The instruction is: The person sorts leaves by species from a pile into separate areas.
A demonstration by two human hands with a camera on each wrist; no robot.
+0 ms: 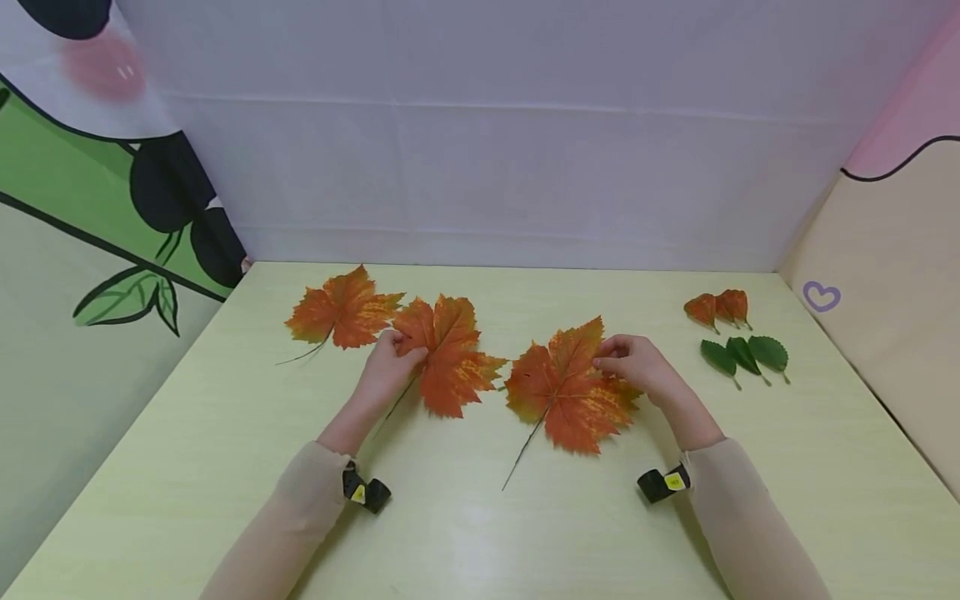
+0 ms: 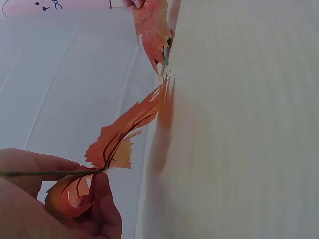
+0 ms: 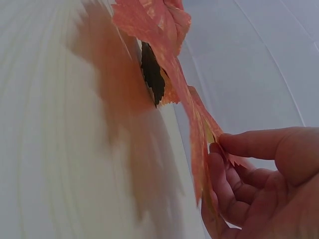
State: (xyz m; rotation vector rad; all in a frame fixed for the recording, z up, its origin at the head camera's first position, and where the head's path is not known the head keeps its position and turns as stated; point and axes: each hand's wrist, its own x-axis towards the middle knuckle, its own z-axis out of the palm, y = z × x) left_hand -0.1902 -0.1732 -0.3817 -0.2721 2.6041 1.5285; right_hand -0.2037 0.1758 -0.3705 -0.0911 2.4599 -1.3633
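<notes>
Three large orange artificial maple leaves are on or over the table. My left hand [image 1: 387, 367] pinches the middle maple leaf [image 1: 450, 354] by its left edge, near the stem; in the left wrist view that leaf [image 2: 127, 127] is tilted up from the tabletop. The right-hand maple leaf [image 1: 573, 392] is pinched at its right edge between thumb and fingers of my right hand [image 1: 641, 365]. Under it, the right wrist view shows a dark serrated leaf [image 3: 152, 74], mostly hidden. A third maple leaf [image 1: 341, 310] lies at the far left, its tip close to the middle one.
Small orange leaves [image 1: 701, 309] lie in a row at the back right of the table [image 1: 480, 533]. In front of them is a row of small green leaves [image 1: 768, 352]. A pale cloth wall [image 1: 510, 183] stands along the back edge, with printed cloth at both sides.
</notes>
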